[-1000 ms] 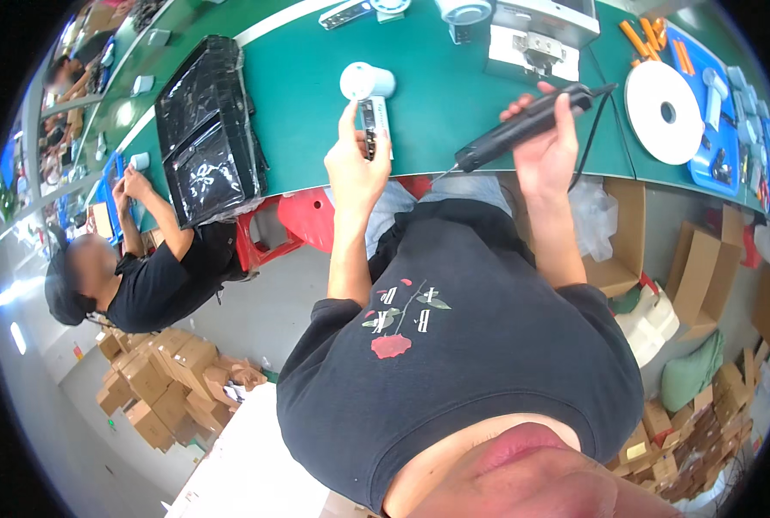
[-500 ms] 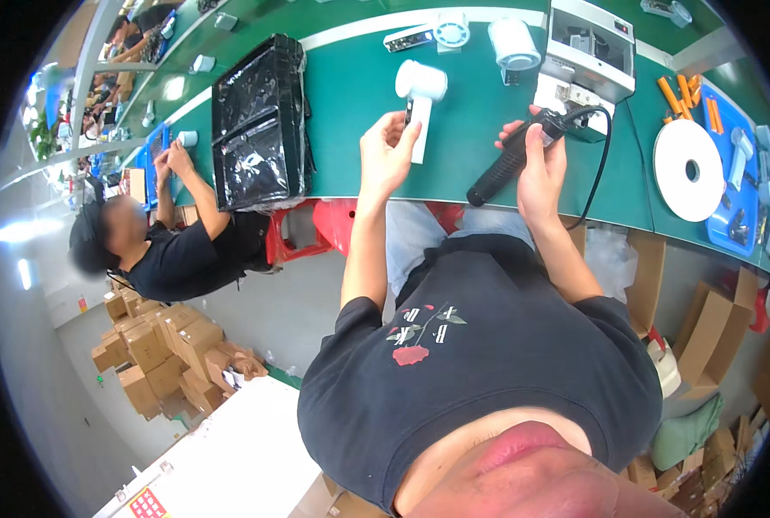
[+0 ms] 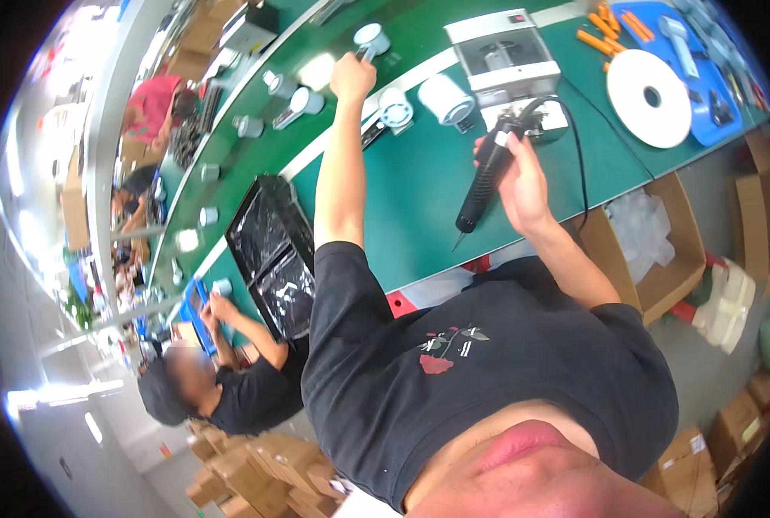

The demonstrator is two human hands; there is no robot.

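Observation:
My left hand (image 3: 353, 78) reaches far forward over the green belt, fingers closed on the handle of a white handheld fan (image 3: 371, 37). In my right hand (image 3: 523, 186) is a black electric screwdriver (image 3: 482, 183), its thin bit angled down to the left above the green table (image 3: 419, 216). A cable loops from the screwdriver's upper end. Between my arms lie a second white fan (image 3: 394, 110) with its dark handle side showing and a larger white fan-shaped piece (image 3: 445, 100). A grey-white box machine with a transparent cover (image 3: 501, 57) stands beyond the screwdriver.
Several other fans, one of them white and grey (image 3: 306, 101), lie along the belt. At left is a black plastic-lined tray (image 3: 273, 259), with a co-worker (image 3: 242, 380) beyond it. On the right are a white disc (image 3: 627, 112), orange cylinders (image 3: 598, 41) and a blue tray (image 3: 720, 129).
My left hand has carried the fan from above the table forward to the belt. My right hand keeps the screwdriver, now tilted more steeply. The whole view has turned.

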